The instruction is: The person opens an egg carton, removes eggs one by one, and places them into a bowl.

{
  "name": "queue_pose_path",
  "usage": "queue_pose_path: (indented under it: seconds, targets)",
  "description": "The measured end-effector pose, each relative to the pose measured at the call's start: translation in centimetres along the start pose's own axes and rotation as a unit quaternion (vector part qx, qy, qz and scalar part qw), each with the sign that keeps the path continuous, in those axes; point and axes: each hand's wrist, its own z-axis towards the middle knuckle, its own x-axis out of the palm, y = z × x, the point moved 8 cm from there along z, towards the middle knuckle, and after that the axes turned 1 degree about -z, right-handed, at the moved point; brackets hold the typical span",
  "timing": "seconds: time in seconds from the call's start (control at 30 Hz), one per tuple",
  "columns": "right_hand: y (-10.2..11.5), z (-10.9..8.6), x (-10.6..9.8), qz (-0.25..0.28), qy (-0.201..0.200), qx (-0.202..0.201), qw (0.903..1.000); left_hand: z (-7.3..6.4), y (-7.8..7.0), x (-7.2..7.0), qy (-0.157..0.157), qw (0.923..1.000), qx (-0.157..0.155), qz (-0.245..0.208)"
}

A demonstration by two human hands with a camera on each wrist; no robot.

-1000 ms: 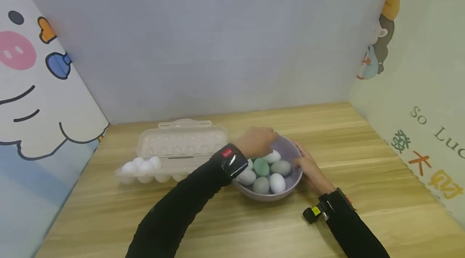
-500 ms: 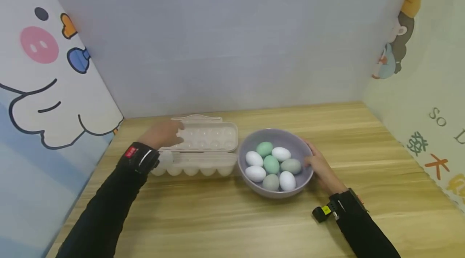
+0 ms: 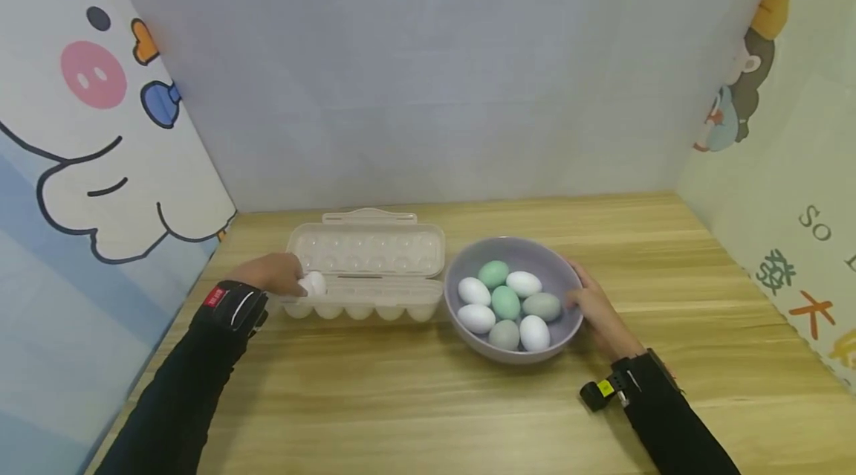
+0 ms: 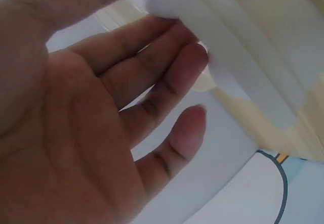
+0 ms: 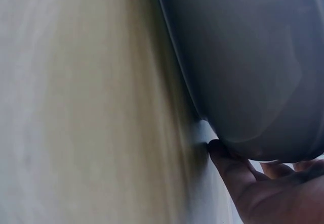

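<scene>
At the left end of the open clear egg carton (image 3: 374, 300), my left hand (image 3: 270, 273) pinches a white egg (image 3: 313, 282). In the left wrist view the thumb and curled fingers (image 4: 187, 72) meet at the pale egg (image 4: 156, 0) beside the carton rim (image 4: 243, 62). My right hand (image 3: 598, 311) grips the right rim of a purple-grey bowl (image 3: 461, 259), thumb inside, fingers outside. White eggs (image 3: 476, 319), green eggs (image 3: 506, 302) and grey eggs (image 3: 542, 305) lie in the bowl. The right wrist view has the fingers under the bowl's side (image 5: 248, 67).
The carton's lid (image 3: 368, 252) lies folded back with its dimpled inside up, close to the bowl's left side. Both stand on a wood-grain table (image 3: 401, 408). A pale wall (image 3: 435, 88) rises behind, with printed panels at left (image 3: 100, 185) and right (image 3: 822, 185).
My left hand has moved left from over the bowl to the carton's left end, then lowered onto a white egg. My right hand stays on the bowl rim.
</scene>
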Motion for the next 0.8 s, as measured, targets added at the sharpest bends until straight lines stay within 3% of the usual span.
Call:
queue_pose_path:
  seconds: [0.33,0.47,0.63,0.8]
  targets:
    - [0.0,0.1,0.2,0.02,0.012,0.001,0.9997,-0.2,-0.6,0.3,0.013,0.9997,-0.013,-0.015]
    - [-0.1,0.1,0.1,0.02,0.013,0.001,0.9997,-0.4,-1.0,-0.1,0.004,0.9998,-0.011,-0.017]
    - [-0.1,0.1,0.1,0.018,0.013,0.003,0.9997,-0.4,-2.6,-1.8,-0.045,0.9983,0.035,-0.015]
    - [-0.3,0.1,0.0,0.023,0.009,0.011,0.9996,0.1,-5.5,-3.8,-0.101,0.9903,0.094,-0.011]
